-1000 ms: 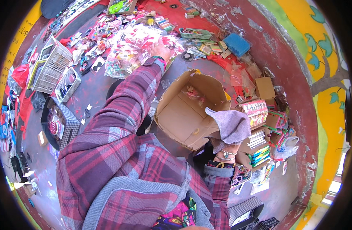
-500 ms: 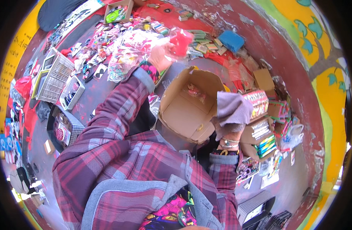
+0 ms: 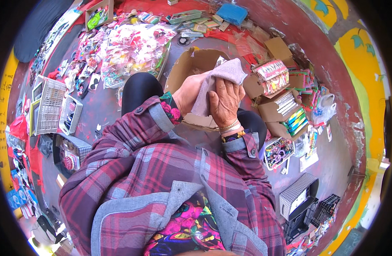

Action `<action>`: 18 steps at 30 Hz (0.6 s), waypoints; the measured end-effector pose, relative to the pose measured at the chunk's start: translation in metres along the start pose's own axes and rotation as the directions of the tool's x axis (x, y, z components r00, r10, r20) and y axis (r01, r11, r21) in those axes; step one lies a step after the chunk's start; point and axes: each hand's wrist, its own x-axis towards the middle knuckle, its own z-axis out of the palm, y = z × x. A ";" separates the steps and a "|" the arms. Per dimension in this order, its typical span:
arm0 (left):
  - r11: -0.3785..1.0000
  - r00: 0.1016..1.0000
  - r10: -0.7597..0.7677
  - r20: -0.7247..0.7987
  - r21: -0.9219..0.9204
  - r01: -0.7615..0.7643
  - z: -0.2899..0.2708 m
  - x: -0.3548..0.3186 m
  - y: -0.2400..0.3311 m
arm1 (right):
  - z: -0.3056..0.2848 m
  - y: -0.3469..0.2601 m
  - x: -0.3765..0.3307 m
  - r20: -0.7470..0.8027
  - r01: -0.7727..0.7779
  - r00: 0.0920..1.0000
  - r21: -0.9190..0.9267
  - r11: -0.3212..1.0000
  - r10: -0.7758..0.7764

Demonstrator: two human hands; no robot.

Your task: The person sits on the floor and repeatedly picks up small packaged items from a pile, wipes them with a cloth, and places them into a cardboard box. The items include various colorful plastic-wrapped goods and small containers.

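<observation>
A mauve cloth (image 3: 223, 77) lies between my two hands, over the open cardboard box (image 3: 177, 70). My right hand (image 3: 226, 100) presses it from above, with the fingers laid along the fabric and the thumb apart. From the other side my left hand (image 3: 190, 91) reaches under the cloth, its fingers mostly hidden and apparently closed on something. A small shiny edge shows just beyond the cloth; what it belongs to I cannot make out. My hands and the cloth cover much of the box's inside.
Plastic-bagged goods (image 3: 134, 51) are heaped at the far left. A blue box (image 3: 231, 15) stands at the back. On the right are a carton of packets (image 3: 285, 113) and a tray of small items (image 3: 279, 152). White baskets (image 3: 53, 102) and a checked bin (image 3: 74, 149) sit at left.
My left hand has come back from the far pile to the cloth; the red packaged item it held no longer shows. My right hand has moved left and up with the cloth.
</observation>
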 end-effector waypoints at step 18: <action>0.993 0.942 -0.070 0.329 -0.071 0.098 -0.028 -0.013 -0.010 | 0.002 0.040 -0.002 0.278 -0.390 0.909 0.829 0.400 0.310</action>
